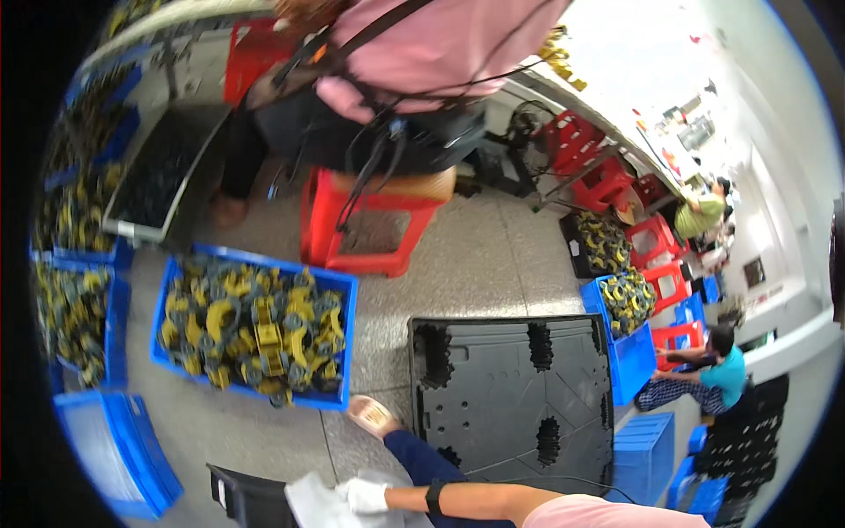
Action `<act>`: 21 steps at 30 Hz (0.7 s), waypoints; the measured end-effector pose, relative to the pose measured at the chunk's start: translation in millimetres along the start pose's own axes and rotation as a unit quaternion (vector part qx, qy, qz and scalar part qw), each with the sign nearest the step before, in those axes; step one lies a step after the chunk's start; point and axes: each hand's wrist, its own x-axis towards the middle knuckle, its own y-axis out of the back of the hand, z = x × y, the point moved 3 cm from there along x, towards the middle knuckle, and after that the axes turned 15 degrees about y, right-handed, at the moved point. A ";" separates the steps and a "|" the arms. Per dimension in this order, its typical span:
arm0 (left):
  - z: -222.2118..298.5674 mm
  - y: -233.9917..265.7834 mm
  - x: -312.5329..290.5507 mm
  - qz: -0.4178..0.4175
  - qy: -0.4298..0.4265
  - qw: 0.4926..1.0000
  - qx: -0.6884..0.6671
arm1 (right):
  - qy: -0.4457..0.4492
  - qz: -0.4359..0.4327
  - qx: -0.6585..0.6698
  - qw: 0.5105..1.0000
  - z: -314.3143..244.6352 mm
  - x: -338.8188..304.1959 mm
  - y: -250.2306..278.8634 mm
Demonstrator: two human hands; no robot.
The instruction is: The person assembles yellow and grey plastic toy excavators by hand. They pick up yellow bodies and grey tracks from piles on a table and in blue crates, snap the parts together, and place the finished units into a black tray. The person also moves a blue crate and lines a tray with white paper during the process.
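At the lower edge, my right hand [363, 495] wears a white glove, and a black band circles the wrist. It is closed on a pale, crumpled sheet [319, 503], which looks like thin plastic or cloth; I cannot tell which. The sheet hangs beside and partly over a black bin [251, 497]. My left hand is out of view. Ahead of my sandalled foot [371, 415] sits a blue crate [350, 352] heaped with yellow and grey ring-shaped parts [264, 330].
A black plastic pallet [510, 378] lies on the floor to the right. A person in pink [440, 44] sits on a red stool [356, 224] ahead. Blue crates of similar parts [70, 308] line the left, with an upturned-looking blue crate [119, 449] nearer. Another person [722, 378] crouches far right.
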 end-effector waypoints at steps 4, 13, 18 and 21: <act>18.4 -62.0 -132.2 -0.032 -0.021 0.996 0.076 | 0.030 0.004 -0.093 0.995 -141.0 28.3 18.2; 21.7 -149.7 -380.0 -0.129 -0.028 0.962 0.241 | 0.158 0.043 -0.307 0.938 -351.2 -69.6 144.3; 14.1 -212.0 -436.9 -0.177 -0.004 0.921 0.348 | 0.101 0.067 -0.317 0.941 -351.3 -168.0 190.2; -2.1 -288.6 -415.1 -0.200 0.097 0.894 0.389 | -0.040 0.036 -0.355 0.933 -348.3 -229.1 215.1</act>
